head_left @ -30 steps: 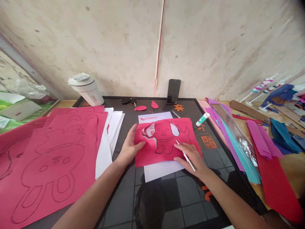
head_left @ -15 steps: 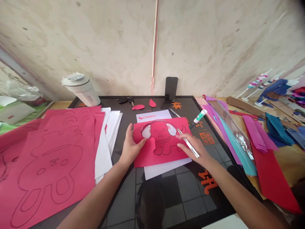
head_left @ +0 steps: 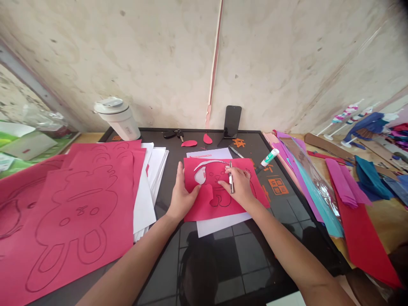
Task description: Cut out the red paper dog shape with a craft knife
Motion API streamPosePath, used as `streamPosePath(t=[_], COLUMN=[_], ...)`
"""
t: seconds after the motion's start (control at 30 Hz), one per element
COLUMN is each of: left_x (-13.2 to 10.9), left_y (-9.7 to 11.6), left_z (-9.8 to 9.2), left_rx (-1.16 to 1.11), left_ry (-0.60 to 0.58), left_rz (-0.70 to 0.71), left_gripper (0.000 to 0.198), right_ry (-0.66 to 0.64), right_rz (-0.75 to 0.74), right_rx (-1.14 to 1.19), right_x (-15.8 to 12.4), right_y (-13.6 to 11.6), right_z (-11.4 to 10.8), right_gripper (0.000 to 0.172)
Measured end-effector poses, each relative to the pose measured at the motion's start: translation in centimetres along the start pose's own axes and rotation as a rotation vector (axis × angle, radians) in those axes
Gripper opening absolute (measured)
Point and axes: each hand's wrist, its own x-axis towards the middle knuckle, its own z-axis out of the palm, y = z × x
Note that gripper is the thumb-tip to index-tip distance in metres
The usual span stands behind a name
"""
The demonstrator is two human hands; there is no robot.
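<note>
A red paper sheet with a dog drawn in black outline lies over white paper. An ear-shaped cut-out on its left and a curved slit along the head's top show white beneath. My left hand holds the sheet's left edge, thumb pressed on top, fingers straight along the side. My right hand grips a slim silver craft knife, nearly upright, over the dog's head. The knife's tip and the right ear are hidden by that hand.
Behind the sheet lie red cut-off pieces, keys, a silver pen-like tool and a glue stick. A phone leans on the wall. Drawn red sheets and a white cup stand left; coloured papers lie right.
My right hand has moved left from the right ear to the dog's head, turning the knife more upright. A white gap now shows along the head's top. My left hand stays on the sheet.
</note>
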Motion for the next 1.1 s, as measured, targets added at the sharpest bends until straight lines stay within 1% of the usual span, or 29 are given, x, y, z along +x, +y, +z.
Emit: streamPosePath(t=[0.1, 0.17, 0.23, 0.3, 0.37, 0.47, 0.53, 0.57, 0.6, 0.67, 0.7, 0.73, 0.77, 0.8, 0.83, 0.9, 0.93, 1.0, 1.07, 1.1], left_x=[0.0, 0.0, -0.1, -0.1, 0.0, 0.3, 0.3, 0.3, 0.2, -0.1, -0.4, -0.6, -0.8, -0.9, -1.0, -1.0, -1.0, -0.7, -0.4, -0.2], left_y=[-0.1, -0.1, -0.1, -0.1, -0.2, -0.3, -0.2, 0.0, 0.3, 1.1, 1.6, 2.1, 2.5, 2.7, 2.9, 2.7, 2.4, 1.8, 1.5, 1.5], left_z=[0.0, 0.0, 0.0, 0.0, 0.0, -0.1, -0.2, -0.3, -0.3, -0.3, -0.2, 0.0, 0.2, 0.4, 0.6, 1.0, 1.1, 1.0, 0.7, 0.5], left_rx=[-0.012, -0.015, -0.004, -0.014, -0.075, -0.171, -0.127, -0.062, 0.016, 0.141, 0.145, 0.098, 0.012, -0.094, -0.2, -0.349, -0.387, -0.434, -0.477, -0.504], left_ry=[-0.008, -0.003, 0.026, 0.049, 0.06, 0.069, 0.093, 0.109, 0.13, 0.137, 0.109, 0.057, -0.009, -0.074, -0.121, -0.136, -0.118, -0.079, -0.064, -0.061], left_rz=[0.015, 0.062, 0.116, 0.127, 0.085, -0.038, -0.098, -0.087, -0.039, 0.13, 0.21, 0.252, 0.24, 0.177, 0.071, -0.164, -0.25, -0.335, -0.354, -0.364], left_gripper=[0.096, 0.094, 0.09, 0.086, 0.083, 0.08, 0.079, 0.077, 0.076, 0.075, 0.076, 0.08, 0.084, 0.086, 0.086, 0.076, 0.068, 0.057, 0.06, 0.063], right_ry=[-0.005, -0.002, 0.051, 0.14, 0.214, 0.279, 0.319, 0.334, 0.344, 0.342, 0.332, 0.317, 0.296, 0.265, 0.221, 0.125, 0.085, 0.132, 0.168, 0.145], right_rz=[0.044, 0.072, 0.092, 0.102, 0.084, 0.045, 0.043, 0.046, 0.046, 0.031, 0.013, -0.012, -0.046, -0.089, -0.133, -0.194, -0.176, -0.071, 0.033, 0.057], right_rx=[0.163, 0.301, 0.412, 0.452, 0.44, 0.424, 0.429, 0.424, 0.414, 0.39, 0.386, 0.393, 0.412, 0.437, 0.462, 0.502, 0.509, 0.53, 0.5, 0.472], right_x=[0.2, 0.3, 0.3, 0.2, 0.0, -0.3, -0.4, -0.4, -0.5, -0.6, -0.6, -0.6, -0.6, -0.5, -0.4, 0.1, 0.4, 0.8, 0.8, 0.6], right_y=[0.4, 0.5, 0.5, 0.4, 0.2, 0.2, 0.4, 0.5, 0.6, 0.7, 0.7, 0.5, 0.3, 0.0, -0.2, -0.7, -0.7, -0.3, 0.6, 1.2], right_z=[-0.4, -0.6, -0.9, -1.2, -1.4, -1.5, -1.4, -1.3, -1.3, -1.2, -1.2, -1.4, -1.6, -1.9, -2.3, -3.6, -4.3, -5.8, -6.9, -7.2], right_gripper=[0.028, 0.022, 0.017, 0.015, 0.015, 0.013, 0.014, 0.015, 0.015, 0.016, 0.015, 0.014, 0.013, 0.014, 0.016, 0.025, 0.03, 0.026, 0.019, 0.017])
